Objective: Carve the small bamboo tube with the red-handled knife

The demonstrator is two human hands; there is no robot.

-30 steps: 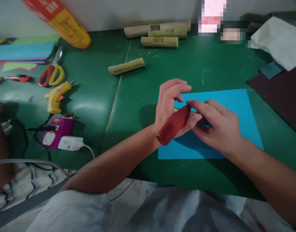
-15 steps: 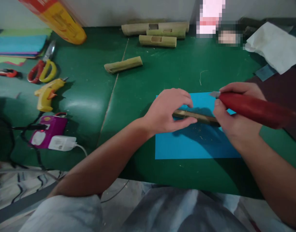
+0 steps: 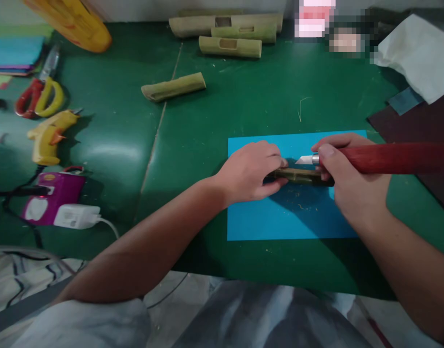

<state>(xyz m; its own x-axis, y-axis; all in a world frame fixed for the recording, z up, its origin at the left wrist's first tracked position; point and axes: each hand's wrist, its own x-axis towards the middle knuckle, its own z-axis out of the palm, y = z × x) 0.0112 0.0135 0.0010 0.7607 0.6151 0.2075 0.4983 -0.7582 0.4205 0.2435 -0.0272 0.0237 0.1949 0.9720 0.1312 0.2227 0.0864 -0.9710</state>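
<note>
While the left hand (image 3: 249,171) pinches the left end of a slim bamboo piece (image 3: 302,177), its thumb on the near side and its bent fingers on the far side, the right hand (image 3: 360,179) is closed around the red handle of a craft knife (image 3: 399,158). Seen from the head camera, the knife lies nearly level, its short silver blade pointing left, near the left fingertips and just beyond the bamboo's upper edge; whether it touches cannot be told. The bamboo lies crosswise over a bright blue paper sheet (image 3: 273,224), its right end by the right hand's fingers, with pale shavings (image 3: 302,205) scattered on the near side. The sheet rests on a green tabletop (image 3: 193,145). Further back lies a single bamboo tube (image 3: 173,87), and behind it a group of bamboo tubes (image 3: 240,33), three with openings in their sides. At the left are red-and-yellow-handled scissors (image 3: 50,99), a yellow hot glue gun (image 3: 50,145) and a purple power socket (image 3: 69,186) beside a white charger (image 3: 77,216). At the right, crumpled white tissue (image 3: 418,60) lies by a dark sheet (image 3: 414,137).
</note>
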